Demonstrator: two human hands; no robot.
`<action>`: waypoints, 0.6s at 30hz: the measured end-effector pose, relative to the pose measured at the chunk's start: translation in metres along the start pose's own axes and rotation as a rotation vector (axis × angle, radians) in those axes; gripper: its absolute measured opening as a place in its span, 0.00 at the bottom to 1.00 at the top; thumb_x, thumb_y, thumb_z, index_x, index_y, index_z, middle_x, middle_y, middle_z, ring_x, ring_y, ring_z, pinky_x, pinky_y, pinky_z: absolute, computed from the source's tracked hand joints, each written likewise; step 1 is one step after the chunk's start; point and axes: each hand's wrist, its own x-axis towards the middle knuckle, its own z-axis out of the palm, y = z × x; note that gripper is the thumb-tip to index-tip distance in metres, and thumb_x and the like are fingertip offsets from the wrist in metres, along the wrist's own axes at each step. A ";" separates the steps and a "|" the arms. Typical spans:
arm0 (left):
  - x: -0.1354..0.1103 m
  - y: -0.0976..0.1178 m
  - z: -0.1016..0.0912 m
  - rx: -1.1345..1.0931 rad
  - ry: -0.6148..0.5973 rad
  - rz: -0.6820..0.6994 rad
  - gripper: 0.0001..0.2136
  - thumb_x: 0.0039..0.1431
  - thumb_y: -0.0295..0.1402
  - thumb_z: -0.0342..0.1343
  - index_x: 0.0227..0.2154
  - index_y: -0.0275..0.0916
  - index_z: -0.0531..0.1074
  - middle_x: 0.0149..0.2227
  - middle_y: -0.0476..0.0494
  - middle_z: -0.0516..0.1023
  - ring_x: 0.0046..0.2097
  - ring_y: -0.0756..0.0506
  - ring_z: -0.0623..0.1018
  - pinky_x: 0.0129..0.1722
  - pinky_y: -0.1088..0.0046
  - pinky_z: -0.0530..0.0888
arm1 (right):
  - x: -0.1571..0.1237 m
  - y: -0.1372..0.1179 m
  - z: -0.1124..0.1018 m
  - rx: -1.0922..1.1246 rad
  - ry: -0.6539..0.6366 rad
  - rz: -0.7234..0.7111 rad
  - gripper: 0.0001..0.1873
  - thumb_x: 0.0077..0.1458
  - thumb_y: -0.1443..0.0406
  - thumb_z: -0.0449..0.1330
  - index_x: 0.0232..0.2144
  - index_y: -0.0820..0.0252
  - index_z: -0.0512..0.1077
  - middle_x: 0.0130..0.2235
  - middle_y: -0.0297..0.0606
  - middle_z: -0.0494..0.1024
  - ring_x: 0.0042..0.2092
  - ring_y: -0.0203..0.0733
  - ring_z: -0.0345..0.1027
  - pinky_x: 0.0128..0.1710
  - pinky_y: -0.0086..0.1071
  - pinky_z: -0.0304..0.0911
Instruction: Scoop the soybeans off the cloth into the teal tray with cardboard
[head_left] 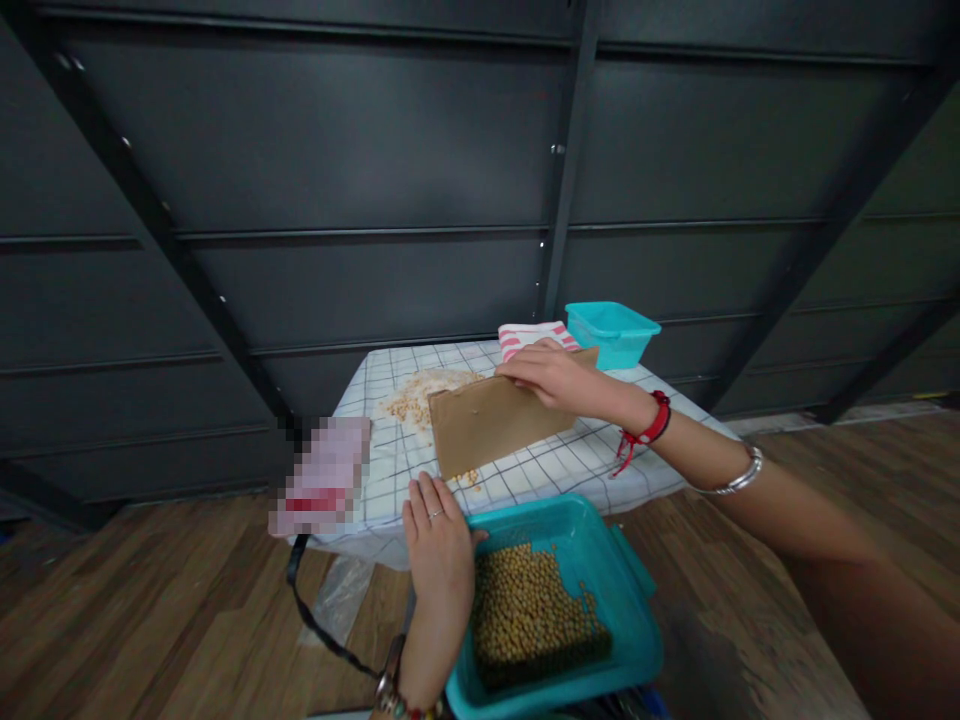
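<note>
My right hand point(553, 378) is closed over the top edge of a brown cardboard sheet point(499, 425), which stands tilted on its long edge on the checked tablecloth. A few yellow beans point(469, 478) lie at its lower near edge, and more scattered beans with pale powder point(427, 395) spread behind its left end. My left hand point(441, 540) lies with fingers stretched out at the table's front edge, its thumb beside the rim of a teal plastic basin point(637, 600). That basin holds a heap of yellow-brown beans point(529, 605) just below the table edge.
A smaller turquoise container point(615, 335) and a folded pink-striped cloth point(517, 338) sit at the table's back right. At the left edge of the checked tablecloth point(379, 500) lies a blurred pink item point(322, 475). A dark panelled wall point(375, 150) stands behind; wooden floor point(210, 590) surrounds the table.
</note>
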 end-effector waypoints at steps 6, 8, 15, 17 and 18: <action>-0.001 0.001 0.002 0.016 0.033 -0.002 0.27 0.46 0.28 0.54 0.51 0.21 0.62 0.54 0.21 0.64 0.56 0.32 0.65 0.52 0.55 0.65 | -0.012 -0.007 0.011 -0.106 0.198 -0.078 0.24 0.52 0.77 0.45 0.52 0.64 0.62 0.47 0.43 0.72 0.47 0.39 0.64 0.47 0.37 0.57; -0.001 0.001 0.002 0.015 0.031 -0.008 0.26 0.46 0.27 0.54 0.51 0.21 0.62 0.54 0.21 0.63 0.56 0.32 0.65 0.53 0.55 0.64 | -0.015 -0.010 0.014 -0.138 0.248 -0.091 0.23 0.55 0.76 0.45 0.53 0.61 0.61 0.49 0.42 0.71 0.49 0.39 0.63 0.47 0.37 0.58; -0.001 0.001 0.000 0.027 0.016 -0.005 0.26 0.47 0.27 0.53 0.51 0.22 0.62 0.55 0.22 0.63 0.56 0.33 0.65 0.53 0.56 0.65 | -0.016 -0.005 0.017 -0.145 0.210 -0.127 0.23 0.59 0.72 0.43 0.56 0.56 0.56 0.52 0.41 0.69 0.48 0.41 0.62 0.44 0.39 0.58; -0.001 0.001 0.000 0.031 0.026 -0.001 0.25 0.47 0.28 0.53 0.50 0.23 0.63 0.55 0.22 0.63 0.56 0.34 0.65 0.52 0.56 0.65 | -0.015 -0.003 0.015 -0.094 0.190 -0.147 0.24 0.59 0.72 0.43 0.57 0.56 0.55 0.52 0.41 0.69 0.48 0.41 0.61 0.45 0.40 0.57; -0.001 0.001 0.000 0.029 0.027 0.001 0.25 0.48 0.28 0.53 0.50 0.23 0.63 0.55 0.22 0.63 0.56 0.34 0.65 0.52 0.56 0.65 | -0.015 -0.003 0.014 -0.070 0.184 -0.153 0.25 0.58 0.73 0.43 0.57 0.56 0.54 0.52 0.41 0.69 0.48 0.41 0.61 0.46 0.40 0.57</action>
